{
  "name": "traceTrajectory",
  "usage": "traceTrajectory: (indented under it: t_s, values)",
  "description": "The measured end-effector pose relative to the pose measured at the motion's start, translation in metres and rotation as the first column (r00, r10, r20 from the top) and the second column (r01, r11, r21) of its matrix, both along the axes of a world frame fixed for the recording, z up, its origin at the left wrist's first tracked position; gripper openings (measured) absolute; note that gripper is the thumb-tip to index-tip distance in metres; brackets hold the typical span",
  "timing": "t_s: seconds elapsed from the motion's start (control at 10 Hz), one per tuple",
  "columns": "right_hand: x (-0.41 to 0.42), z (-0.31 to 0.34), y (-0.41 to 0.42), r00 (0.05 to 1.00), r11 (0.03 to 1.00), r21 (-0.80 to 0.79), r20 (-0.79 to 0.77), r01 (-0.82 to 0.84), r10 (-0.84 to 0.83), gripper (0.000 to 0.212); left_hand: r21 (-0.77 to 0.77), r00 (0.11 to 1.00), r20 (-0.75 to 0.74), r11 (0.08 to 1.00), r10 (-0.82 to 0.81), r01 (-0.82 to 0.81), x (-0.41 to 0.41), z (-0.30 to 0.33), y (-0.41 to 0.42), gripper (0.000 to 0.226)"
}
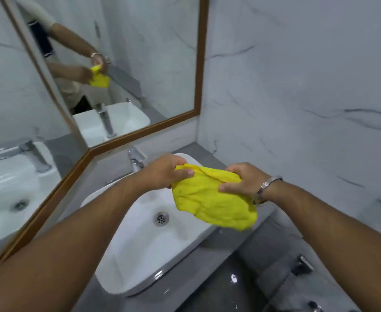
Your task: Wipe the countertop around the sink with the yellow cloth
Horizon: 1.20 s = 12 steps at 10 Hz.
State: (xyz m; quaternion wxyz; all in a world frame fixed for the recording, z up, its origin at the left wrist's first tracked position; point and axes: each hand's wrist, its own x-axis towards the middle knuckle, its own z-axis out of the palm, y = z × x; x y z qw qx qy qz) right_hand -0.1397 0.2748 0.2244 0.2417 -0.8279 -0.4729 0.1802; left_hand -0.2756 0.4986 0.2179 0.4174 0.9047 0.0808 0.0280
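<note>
The yellow cloth [212, 199] hangs bunched in the air above the right side of the white sink [140, 239]. My left hand [164, 172] grips its upper left edge. My right hand [241, 180], with a metal bracelet on the wrist, grips its upper right edge. The cloth's lower part droops over the sink's right rim. The grey countertop [185, 266] runs around the sink, in front of it and to its right.
A chrome tap [136, 159] stands behind the sink. A wood-framed mirror [140, 64] covers the wall behind and another one the left wall. A marble wall [297, 97] closes the right side. Below the counter edge lies a dark wet floor [225, 289].
</note>
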Motion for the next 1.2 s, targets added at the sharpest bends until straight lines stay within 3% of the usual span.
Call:
traceTrajectory:
  t_s: [0.1,0.2,0.3,0.4,0.6,0.7,0.8,0.9,1.0,1.1,1.2]
  values:
    - [0.013,0.015,-0.084,0.999,0.977,-0.212,0.041,0.016,-0.007,0.023,0.007,0.988,0.009,0.988,-0.154,0.154,0.035,0.004,-0.061,0.042]
    - [0.019,0.017,-0.149,0.982,0.969,-0.162,0.012,0.187,-0.187,0.020,-0.142,0.976,-0.013,0.966,-0.219,0.215,0.062,0.000,-0.111,0.036]
    - [0.023,0.005,-0.251,0.855,0.868,0.033,-0.197,0.496,-0.480,0.017,-0.322,0.958,-0.018,0.908,-0.287,0.267,0.105,-0.014,-0.192,0.033]
    - [0.024,-0.013,-0.313,0.748,0.777,0.068,-0.334,0.626,-0.573,0.009,-0.380,0.945,-0.032,0.878,-0.326,0.290,0.132,-0.032,-0.247,0.023]
    - [0.035,-0.079,-0.445,0.440,0.526,-0.011,-0.535,0.850,-0.722,0.016,-0.424,0.942,-0.051,0.861,-0.331,0.280,0.198,-0.091,-0.393,0.009]
    - [0.061,-0.130,-0.494,0.321,0.432,-0.100,-0.526,0.896,-0.788,0.028,-0.406,0.921,-0.130,0.867,-0.368,0.289,0.234,-0.140,-0.447,0.010]
    - [0.083,-0.160,-0.513,0.323,0.416,-0.172,-0.397,0.893,-0.859,0.034,-0.336,0.910,-0.195,0.897,-0.365,0.287,0.256,-0.173,-0.472,0.017]
    - [0.118,-0.214,-0.528,0.307,0.378,-0.264,-0.275,0.887,-0.911,0.015,-0.132,0.884,-0.239,0.915,-0.402,0.381,0.290,-0.223,-0.506,0.018]
    - [0.133,-0.237,-0.533,0.242,0.282,-0.222,-0.190,0.933,-0.951,0.011,-0.064,0.914,-0.218,0.940,-0.342,0.337,0.306,-0.233,-0.517,0.013]
    - [0.118,-0.246,-0.530,0.286,0.264,-0.226,0.070,0.938,-0.956,0.048,0.190,0.930,-0.217,0.921,-0.298,0.339,0.299,-0.230,-0.523,0.027]
    - [0.088,-0.233,-0.523,0.354,0.305,-0.192,0.325,0.933,-0.877,0.065,0.365,0.884,-0.315,0.816,-0.345,0.448,0.275,-0.213,-0.519,0.059]
